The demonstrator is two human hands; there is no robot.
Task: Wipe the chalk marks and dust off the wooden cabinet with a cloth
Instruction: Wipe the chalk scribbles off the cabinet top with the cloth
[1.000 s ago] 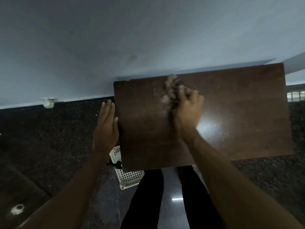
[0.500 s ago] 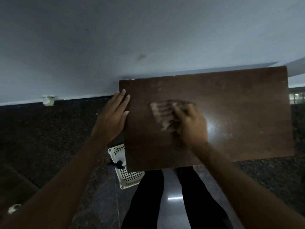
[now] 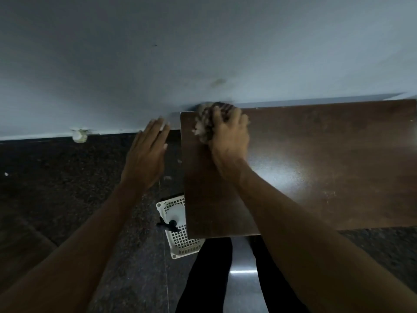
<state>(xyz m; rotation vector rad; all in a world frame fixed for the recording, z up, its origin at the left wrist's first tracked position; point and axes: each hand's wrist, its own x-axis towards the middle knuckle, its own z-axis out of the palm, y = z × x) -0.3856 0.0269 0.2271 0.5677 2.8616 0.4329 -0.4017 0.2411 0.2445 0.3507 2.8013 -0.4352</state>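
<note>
Two hands: the right hand (image 3: 228, 134), gripping the bunched cloth (image 3: 203, 129), is now scrubbing the far-left corner of the cabinet (image 3: 327, 166), up from mid-panel; the left hand (image 3: 144, 159), fingers straight, is hovering off the edge; pale specks are remaining rightward.

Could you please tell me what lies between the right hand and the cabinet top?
A bunched cloth, gripped by the right hand, lies on the cabinet near its far left corner; the head view shows it.

dim, glare on cabinet (image 3: 316, 168), blurred hands.
</note>
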